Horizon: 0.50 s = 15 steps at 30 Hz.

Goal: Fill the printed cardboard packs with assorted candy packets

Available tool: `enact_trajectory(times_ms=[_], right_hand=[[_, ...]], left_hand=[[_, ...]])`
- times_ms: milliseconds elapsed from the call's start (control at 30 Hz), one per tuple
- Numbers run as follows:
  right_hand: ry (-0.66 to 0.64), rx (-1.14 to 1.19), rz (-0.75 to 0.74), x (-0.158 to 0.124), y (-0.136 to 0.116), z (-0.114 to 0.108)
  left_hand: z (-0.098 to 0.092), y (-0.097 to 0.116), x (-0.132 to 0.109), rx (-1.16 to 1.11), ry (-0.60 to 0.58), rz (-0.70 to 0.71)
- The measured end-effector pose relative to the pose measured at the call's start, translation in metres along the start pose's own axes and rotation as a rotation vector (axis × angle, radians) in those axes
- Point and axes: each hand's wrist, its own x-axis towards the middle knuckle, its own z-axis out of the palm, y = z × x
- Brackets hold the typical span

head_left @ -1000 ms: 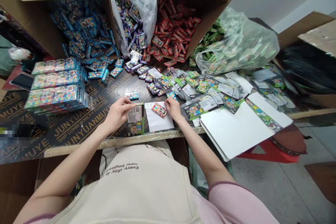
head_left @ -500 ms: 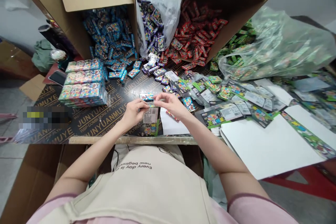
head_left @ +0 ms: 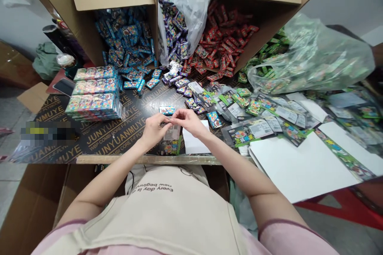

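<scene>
My left hand (head_left: 157,128) and my right hand (head_left: 187,121) meet at the fingertips above the table's front part. Both are closed in a pinch at the far end of a printed plastic pouch (head_left: 171,146) with a pale label and green-black print. The exact grip is covered by the fingers. Just beyond them lies a small blue candy box (head_left: 166,110). A white sheet of paper (head_left: 196,142) is under my right wrist, and another blue box (head_left: 214,119) rests to its right.
Cartons of blue boxes (head_left: 125,40) and red boxes (head_left: 227,44) stand behind, with a bag of purple boxes (head_left: 176,28) between. Wrapped packs (head_left: 92,95) are stacked left. Flat pouches (head_left: 254,129), white card (head_left: 302,167) and a bag of green boxes (head_left: 323,59) lie right.
My right hand has shifted slightly left, and its fingertips now press close to those of my left hand. The red box seen on the white paper no longer shows.
</scene>
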Motion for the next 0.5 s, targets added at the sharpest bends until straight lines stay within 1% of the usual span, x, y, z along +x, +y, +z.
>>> enact_trajectory(times_ms=[67, 133, 200, 233, 267, 300, 333, 367, 400, 433, 467, 500], right_hand=[[0.043, 0.125, 0.029, -0.001, 0.005, 0.005], [0.074, 0.199, 0.079, 0.0, 0.013, 0.004], [0.134, 0.128, 0.069, 0.001, 0.023, -0.009], [0.193, 0.014, 0.024, 0.002, 0.03, -0.021], [0.271, -0.158, -0.033, 0.002, 0.036, -0.036], [0.36, -0.38, -0.092, 0.001, 0.044, -0.053], [0.444, -0.639, -0.116, 0.0, 0.052, -0.07], [0.495, -0.891, -0.083, -0.001, 0.06, -0.087], [0.484, -1.07, -0.023, -0.003, 0.068, -0.102], [0.471, -1.148, 0.006, -0.005, 0.075, -0.114], [0.448, -1.197, 0.034, -0.007, 0.082, -0.122], [0.428, -1.207, 0.043, -0.009, 0.089, -0.126]], left_hand=[[0.003, 0.002, -0.002, 0.053, -0.015, 0.02], [0.003, 0.002, -0.005, 0.116, -0.064, 0.075], [-0.004, -0.005, -0.006, 0.181, -0.104, 0.116], [-0.011, -0.012, -0.007, 0.23, -0.114, 0.109], [-0.018, -0.02, -0.007, 0.291, -0.115, 0.084], [-0.026, -0.029, -0.008, 0.361, -0.112, 0.046], [-0.034, -0.038, -0.008, 0.44, -0.105, 0.009], [-0.04, -0.045, -0.009, 0.498, -0.101, -0.014], [-0.044, -0.051, -0.01, 0.555, -0.127, -0.018], [-0.045, -0.055, -0.012, 0.593, -0.191, -0.002], [-0.043, -0.057, -0.013, 0.611, -0.297, 0.029], [-0.038, -0.057, -0.015, 0.616, -0.44, 0.064]])
